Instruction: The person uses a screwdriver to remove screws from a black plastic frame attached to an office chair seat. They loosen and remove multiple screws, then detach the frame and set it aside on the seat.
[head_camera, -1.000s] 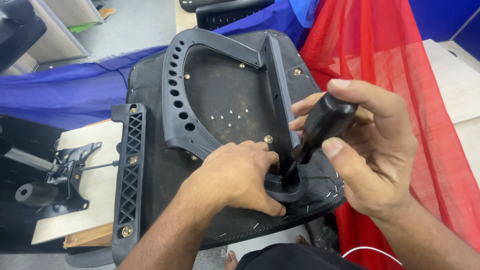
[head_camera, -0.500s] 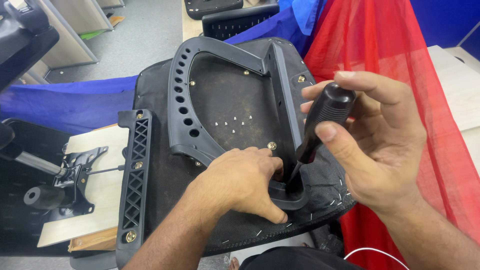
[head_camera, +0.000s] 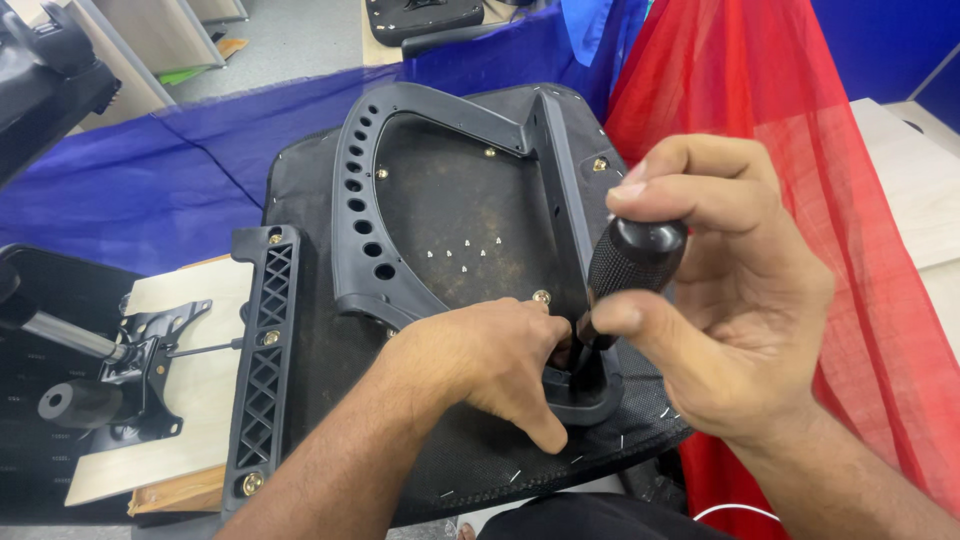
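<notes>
A black upturned chair seat (head_camera: 470, 215) lies in front of me with a black plastic armrest frame (head_camera: 355, 215) on its underside. My left hand (head_camera: 490, 365) presses down on the near foot of that frame, fingers curled over it. My right hand (head_camera: 720, 300) grips the black ribbed handle of a screwdriver (head_camera: 630, 260), held almost upright. Its shaft runs down into the frame's foot (head_camera: 590, 400) beside my left fingers, and the tip is hidden there.
A second black armrest bracket (head_camera: 262, 360) with brass screws is fixed along the seat's left edge. Left of it a metal chair mechanism (head_camera: 140, 355) lies on a wooden board. Red mesh cloth (head_camera: 860, 200) hangs at the right, blue cloth (head_camera: 130, 190) behind.
My right hand has turned on the screwdriver handle, and the handle stands more upright and nearer the frame's foot. My left hand stays on the foot.
</notes>
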